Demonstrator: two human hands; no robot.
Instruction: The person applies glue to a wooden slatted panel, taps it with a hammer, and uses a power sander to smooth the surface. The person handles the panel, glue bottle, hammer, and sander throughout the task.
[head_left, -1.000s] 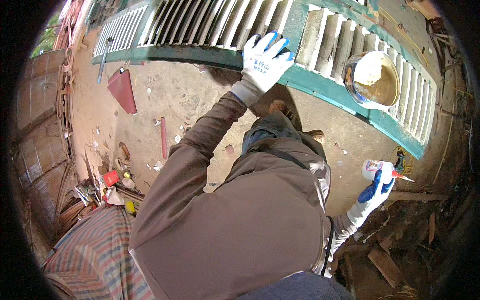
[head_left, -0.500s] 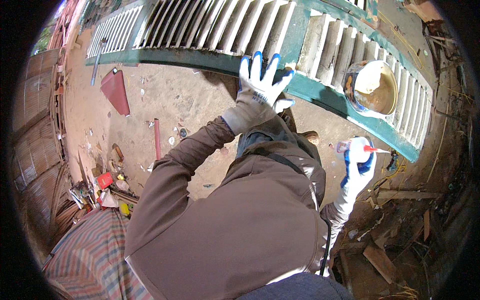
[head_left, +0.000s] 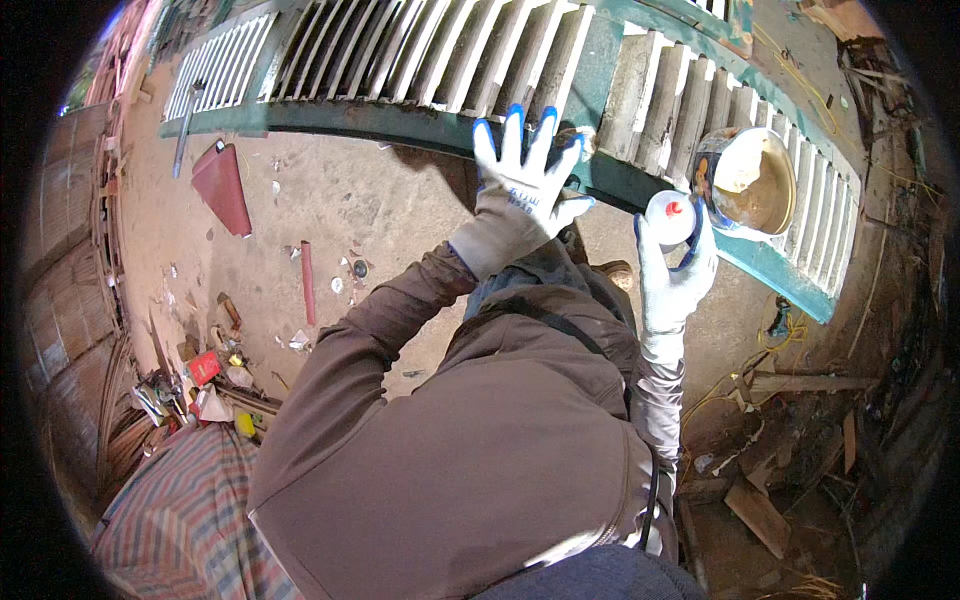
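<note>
Louvred shutter [head_left: 640,80]: long green-framed panel with pale slats, lying across the top of the view, bent by the lens; its near rail runs from upper left down to the right.

Dirt floor [head_left: 380,220]: open ground below the rail on the left, scattered with a red board [head_left: 222,185], a short red pipe [head_left: 307,282] and small scraps; the right side is crowded with wood offcuts and wire.

Left hand [head_left: 525,185]: gloved, white with blue tips, fingers spread flat on the rail of the shutter. It sits much as it did half a second ago.

Right hand [head_left: 675,270]: gloved, fingers wrapped around a small white bottle [head_left: 668,218] with a red nozzle. A second ago it hung low at the person's right side, well away from the shutter; now it is raised to the rail, just beside the tin.

Tin [head_left: 745,182]: open round can with pale paste inside, resting on the slats near the shutter's right end. Whether the bottle touches it is hard to tell.
</note>
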